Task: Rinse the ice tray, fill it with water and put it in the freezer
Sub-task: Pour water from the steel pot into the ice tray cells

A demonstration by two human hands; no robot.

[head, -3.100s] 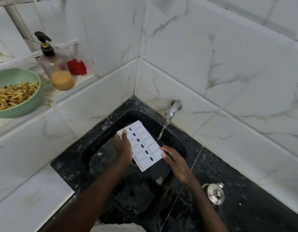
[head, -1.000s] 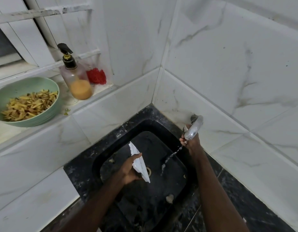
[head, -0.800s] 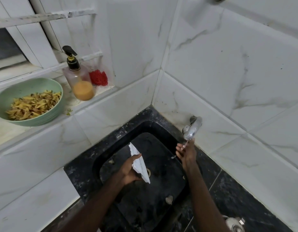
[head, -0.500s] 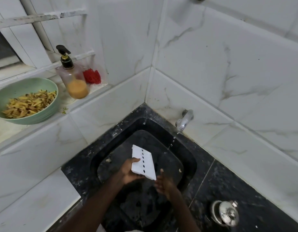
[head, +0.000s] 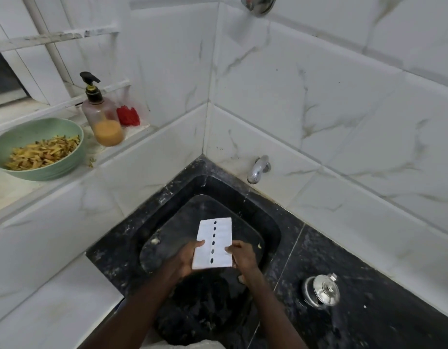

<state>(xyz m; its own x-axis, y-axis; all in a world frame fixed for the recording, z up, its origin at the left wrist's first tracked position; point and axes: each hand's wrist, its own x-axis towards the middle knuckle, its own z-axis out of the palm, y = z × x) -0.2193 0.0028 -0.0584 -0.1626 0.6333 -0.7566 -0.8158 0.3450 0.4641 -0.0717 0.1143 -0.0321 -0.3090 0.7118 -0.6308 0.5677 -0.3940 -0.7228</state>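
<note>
The tray (head: 214,244) has levelled; left hand (head: 185,259) and right hand (head: 243,255) each clasp a near edge. Tilting could spill water.

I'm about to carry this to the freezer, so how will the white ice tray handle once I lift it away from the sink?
The ice tray looks like thin rigid plastic, so probably light and stiff. It was likely just under the tap, so it may be slippery. The left hand and right hand hold it level; tilting would likely spill any water inside.
</note>
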